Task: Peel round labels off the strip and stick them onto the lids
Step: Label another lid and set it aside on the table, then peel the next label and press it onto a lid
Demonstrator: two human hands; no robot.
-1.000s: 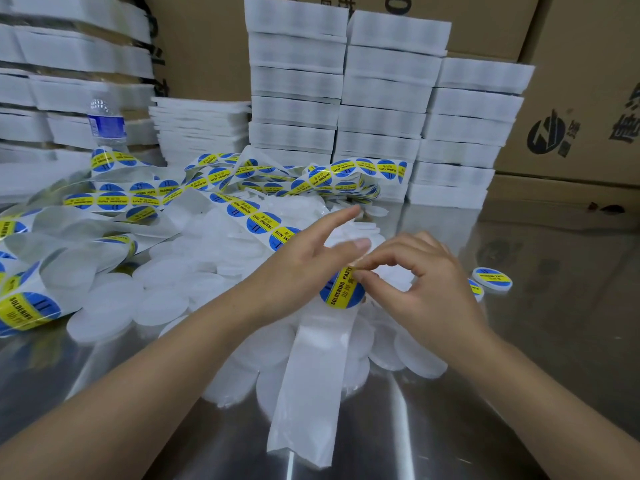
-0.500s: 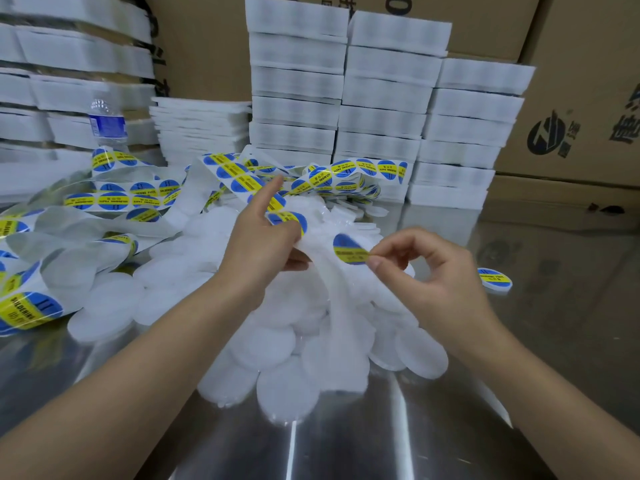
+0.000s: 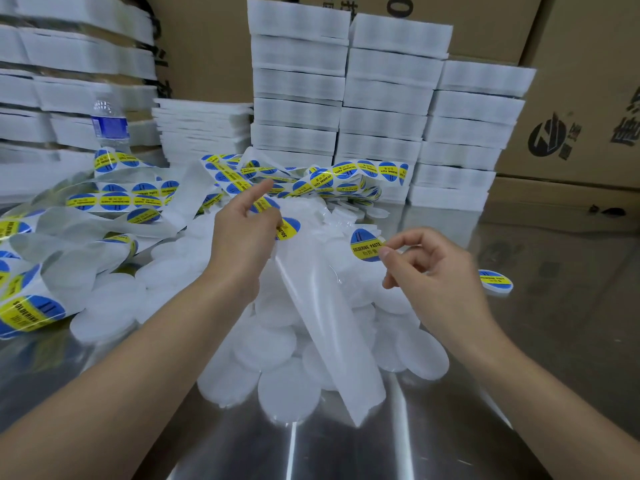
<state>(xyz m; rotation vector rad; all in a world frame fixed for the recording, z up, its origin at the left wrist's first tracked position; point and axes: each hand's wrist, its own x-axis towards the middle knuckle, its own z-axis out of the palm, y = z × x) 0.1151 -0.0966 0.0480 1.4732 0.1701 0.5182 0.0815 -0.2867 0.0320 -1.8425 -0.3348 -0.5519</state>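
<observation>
**A:** What are you holding?

**B:** Your right hand pinches one peeled round label by its edge, thumb and forefinger closed on it. Your left hand grips the strip, forefinger lifted; the bare backing trails toward six o'clock.

**A:** Where do the lids sit?

**B:** The plain white lids are heaped on the tabletop beneath both hands. One labelled lid lies at three o'clock.

**A:** How will the label handle?

**B:** Probably light, floppy and sticky. Keep your hold at the rim, so it doesn't curl onto itself.
</observation>
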